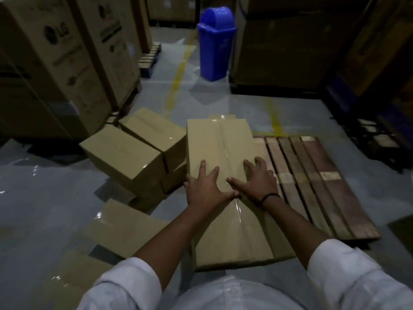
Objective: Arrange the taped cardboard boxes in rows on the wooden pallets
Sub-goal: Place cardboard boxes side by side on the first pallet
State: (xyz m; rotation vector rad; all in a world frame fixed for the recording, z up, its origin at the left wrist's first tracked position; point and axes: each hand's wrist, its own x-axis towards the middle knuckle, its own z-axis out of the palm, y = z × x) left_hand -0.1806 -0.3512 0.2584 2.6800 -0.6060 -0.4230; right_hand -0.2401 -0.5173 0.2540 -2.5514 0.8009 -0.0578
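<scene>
While your left hand (207, 189) and right hand (257, 180) lie spread flat on the taped cardboard box (219, 142), its glossy tape looks slippery; grip the stiff side edges.

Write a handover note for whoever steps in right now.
Left hand: open, pressed flat on the box.
Right hand: open, flat on the same box.
The box lies along the left side of the pallet; the pallet's right part is bare.
Loose boxes lie on the floor to the left.
Done: first row begun.
Left: move the loose boxes onto the pallet in rows.
</scene>
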